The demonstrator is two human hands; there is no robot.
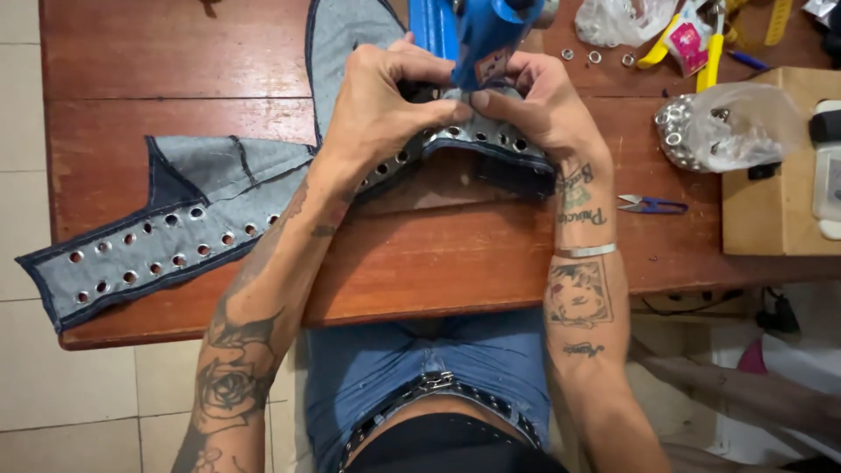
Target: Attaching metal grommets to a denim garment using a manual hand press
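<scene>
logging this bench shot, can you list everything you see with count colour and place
denim strip: one, grey-blue with dark edging and two rows of metal eyelets, across the table from left to centre
press tool: one, blue, top centre over the strip
table: one, reddish-brown wood
thread snips: one, blue-purple handles, right of centre
bag of eyelets: one, clear with silver rings, right
loose eyelets: three, silver, top
box: one, tan, far right
left hand: on the strip at the tool
right hand: on the strip at the tool

Reddish wooden table (175,52), grey eyeleted denim strip (166,236), small blue snips (650,205), loose metal eyelets (596,57), clear bag (727,127) of perhaps eyelets, cardboard box (771,201)
</scene>
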